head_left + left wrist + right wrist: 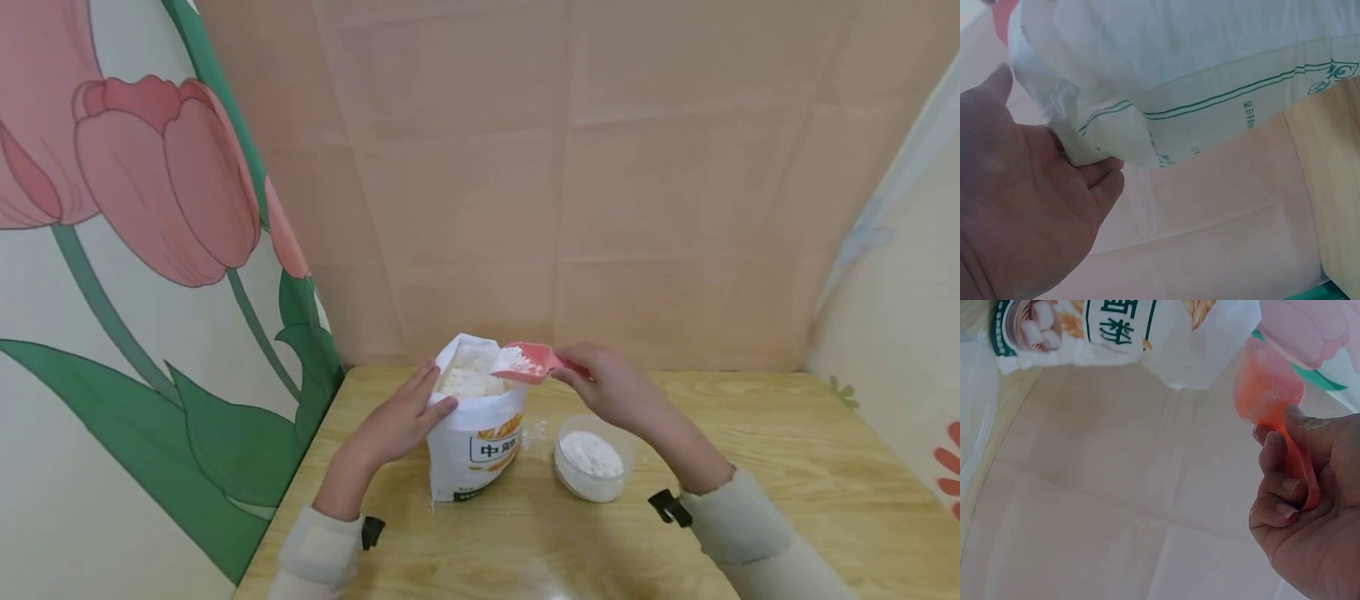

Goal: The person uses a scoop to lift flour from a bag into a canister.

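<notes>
A white flour bag [476,429] stands upright with its top spread wide, full of pale flour [467,385]. My left hand [397,427] holds the bag's left side near the rim, thumb toward me; in the left wrist view its fingers [1107,178] bend round the bag's corner. With my right hand [618,390] I grip the handle of a pink scoop [546,360], which carries a heap of flour over the bag's right rim. The right wrist view shows thumb and fingers wrapped round that handle. Right of the bag, a clear round bowl [627,454] holds white flour.
All of it stands on a wood-grain table [750,467]. A pinkish cloth backdrop [570,208] rises behind the table's far edge. To the left is a wall [150,308] painted with tulips, and another pale wall [907,317] is at the right.
</notes>
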{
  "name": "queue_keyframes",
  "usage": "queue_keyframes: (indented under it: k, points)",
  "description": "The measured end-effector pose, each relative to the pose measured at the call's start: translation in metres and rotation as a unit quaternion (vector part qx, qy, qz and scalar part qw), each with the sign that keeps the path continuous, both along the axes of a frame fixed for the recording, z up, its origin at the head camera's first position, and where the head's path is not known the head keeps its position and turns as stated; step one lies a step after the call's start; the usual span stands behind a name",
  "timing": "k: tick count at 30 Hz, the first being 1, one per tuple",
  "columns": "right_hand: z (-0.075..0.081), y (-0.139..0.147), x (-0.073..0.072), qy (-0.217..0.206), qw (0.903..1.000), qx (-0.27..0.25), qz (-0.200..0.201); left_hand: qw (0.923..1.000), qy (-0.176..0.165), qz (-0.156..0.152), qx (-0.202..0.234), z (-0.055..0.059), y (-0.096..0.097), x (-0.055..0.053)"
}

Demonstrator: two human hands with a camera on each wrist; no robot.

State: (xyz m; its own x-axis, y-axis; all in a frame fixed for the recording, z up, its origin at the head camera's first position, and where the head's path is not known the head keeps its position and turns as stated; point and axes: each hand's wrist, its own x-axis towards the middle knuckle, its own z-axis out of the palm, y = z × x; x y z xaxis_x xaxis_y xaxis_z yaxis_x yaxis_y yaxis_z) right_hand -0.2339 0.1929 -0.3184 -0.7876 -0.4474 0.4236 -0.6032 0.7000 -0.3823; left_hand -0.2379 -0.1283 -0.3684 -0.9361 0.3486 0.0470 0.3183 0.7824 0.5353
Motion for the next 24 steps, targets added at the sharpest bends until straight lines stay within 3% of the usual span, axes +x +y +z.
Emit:
queue_keyframes:
  k: [9,24]
  points:
    - [0.002,0.028,0.018,0.020,0.9993,0.018,-0.027,0.9997,0.000,-0.024,0.009,0.005,-0.005,0.003]
    - [-0.019,0.065,0.029,-0.005,0.9963,0.057,-0.064,0.9997,-0.003,-0.024,0.005,0.002,-0.006,0.003]
